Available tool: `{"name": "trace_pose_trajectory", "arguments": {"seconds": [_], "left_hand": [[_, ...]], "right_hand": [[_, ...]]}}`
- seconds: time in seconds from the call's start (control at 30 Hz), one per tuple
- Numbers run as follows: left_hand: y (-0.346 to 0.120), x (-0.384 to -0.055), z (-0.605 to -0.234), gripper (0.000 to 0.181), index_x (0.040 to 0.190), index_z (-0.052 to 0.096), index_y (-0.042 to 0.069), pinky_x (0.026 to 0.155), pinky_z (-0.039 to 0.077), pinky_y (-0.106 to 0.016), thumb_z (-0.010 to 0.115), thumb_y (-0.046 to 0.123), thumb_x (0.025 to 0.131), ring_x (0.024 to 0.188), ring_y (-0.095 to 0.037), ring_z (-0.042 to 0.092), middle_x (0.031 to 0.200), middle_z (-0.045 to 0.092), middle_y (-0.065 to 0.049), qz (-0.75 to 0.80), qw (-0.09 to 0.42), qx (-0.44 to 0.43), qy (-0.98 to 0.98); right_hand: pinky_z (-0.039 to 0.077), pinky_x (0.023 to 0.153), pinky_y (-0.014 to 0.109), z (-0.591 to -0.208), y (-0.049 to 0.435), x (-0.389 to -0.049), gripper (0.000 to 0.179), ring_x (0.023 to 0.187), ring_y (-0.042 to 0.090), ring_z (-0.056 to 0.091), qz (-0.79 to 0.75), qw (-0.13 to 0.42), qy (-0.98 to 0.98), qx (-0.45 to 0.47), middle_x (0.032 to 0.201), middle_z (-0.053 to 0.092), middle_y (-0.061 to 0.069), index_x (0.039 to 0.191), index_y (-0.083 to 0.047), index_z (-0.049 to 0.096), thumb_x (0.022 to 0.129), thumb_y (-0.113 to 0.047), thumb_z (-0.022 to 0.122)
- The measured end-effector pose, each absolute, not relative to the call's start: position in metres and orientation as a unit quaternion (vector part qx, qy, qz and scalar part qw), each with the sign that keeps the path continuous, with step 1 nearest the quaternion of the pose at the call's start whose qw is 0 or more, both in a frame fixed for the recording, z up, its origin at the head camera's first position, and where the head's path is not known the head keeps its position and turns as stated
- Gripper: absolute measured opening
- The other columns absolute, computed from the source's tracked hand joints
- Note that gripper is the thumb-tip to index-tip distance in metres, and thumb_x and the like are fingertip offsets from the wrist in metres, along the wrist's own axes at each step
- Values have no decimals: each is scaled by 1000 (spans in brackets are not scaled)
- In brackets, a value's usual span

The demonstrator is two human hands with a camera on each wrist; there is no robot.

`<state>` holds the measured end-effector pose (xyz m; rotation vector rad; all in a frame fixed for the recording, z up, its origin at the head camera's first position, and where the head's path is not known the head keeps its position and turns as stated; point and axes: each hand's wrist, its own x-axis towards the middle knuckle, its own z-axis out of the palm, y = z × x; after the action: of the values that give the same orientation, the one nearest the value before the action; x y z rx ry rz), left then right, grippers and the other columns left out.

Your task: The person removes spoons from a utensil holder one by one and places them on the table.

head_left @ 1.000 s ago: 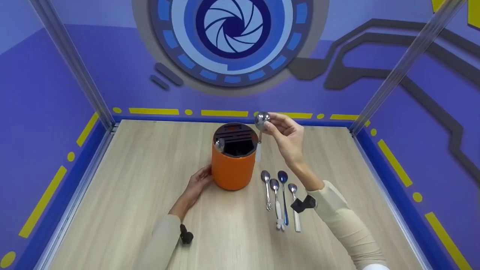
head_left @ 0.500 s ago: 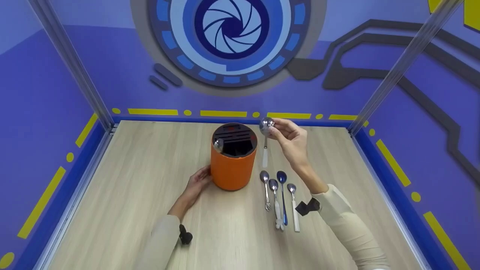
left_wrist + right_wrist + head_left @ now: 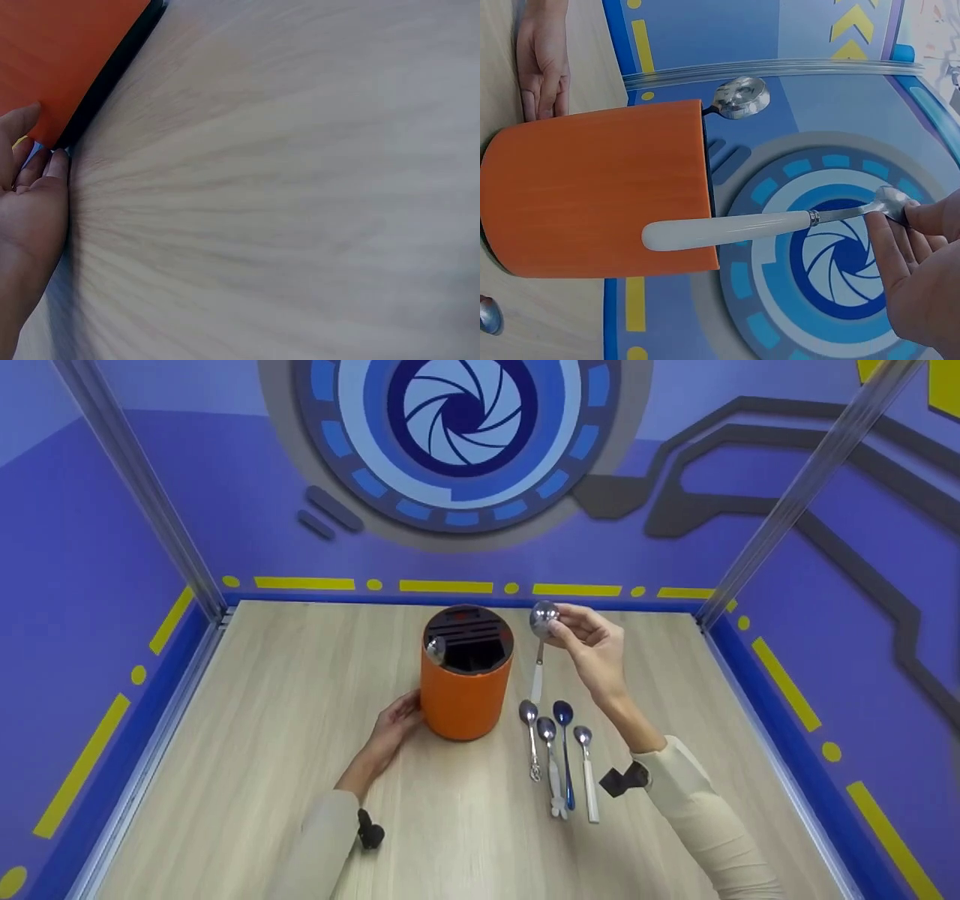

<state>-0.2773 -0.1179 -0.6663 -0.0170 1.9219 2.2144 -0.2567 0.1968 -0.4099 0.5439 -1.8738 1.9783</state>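
My right hand (image 3: pixel 600 660) pinches a white-handled spoon (image 3: pixel 742 229) by its round metal bowl, beyond the row of spoons. The handle hangs down from the fingers in the head view. To its left stands an orange cylindrical utensil holder (image 3: pixel 463 701), upright on the table, with a dark slotted top. Another spoon's bowl (image 3: pixel 741 97) sticks up past the holder's rim; its handle is hidden inside. My left hand (image 3: pixel 395 731) rests its relaxed fingers against the holder's lower left side, thumb on the orange wall in the left wrist view.
Several spoons lie in a row right of the holder: an ornate silver spoon (image 3: pixel 532 746), one with a figure-ended pale handle (image 3: pixel 555 780), a blue spoon (image 3: pixel 566 750) and a white-handled one (image 3: pixel 589 780). Patterned blue panels (image 3: pixel 202 495) enclose the wooden table (image 3: pixel 285 675).
My right hand has moved right and toward me with the spoon, away from the holder's rim. The left hand stays at the holder.
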Motion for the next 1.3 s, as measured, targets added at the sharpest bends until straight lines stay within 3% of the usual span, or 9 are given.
{"name": "trace_pose_trajectory", "arguments": {"seconds": [1.07, 1.3], "left_hand": [[-118, -275, -667, 55, 156, 42, 9, 127, 32, -45, 59, 8, 103, 155, -29, 32, 164, 37, -13, 763, 112, 5, 637], [-118, -276, -667, 56, 156, 41, 7, 128, 31, -43, 58, 7, 103, 155, -30, 31, 165, 36, -14, 765, 110, 7, 635]], "right_hand": [[65, 73, 29, -451, 224, -253, 25, 77, 10, 75, 705, 142, -689, 91, 86, 76, -2, 114, 19, 64, 91, 11, 67], [65, 73, 29, -458, 230, -254, 24, 77, 11, 75, 700, 137, -695, 88, 88, 78, 3, 114, 19, 65, 92, 10, 68]]}}
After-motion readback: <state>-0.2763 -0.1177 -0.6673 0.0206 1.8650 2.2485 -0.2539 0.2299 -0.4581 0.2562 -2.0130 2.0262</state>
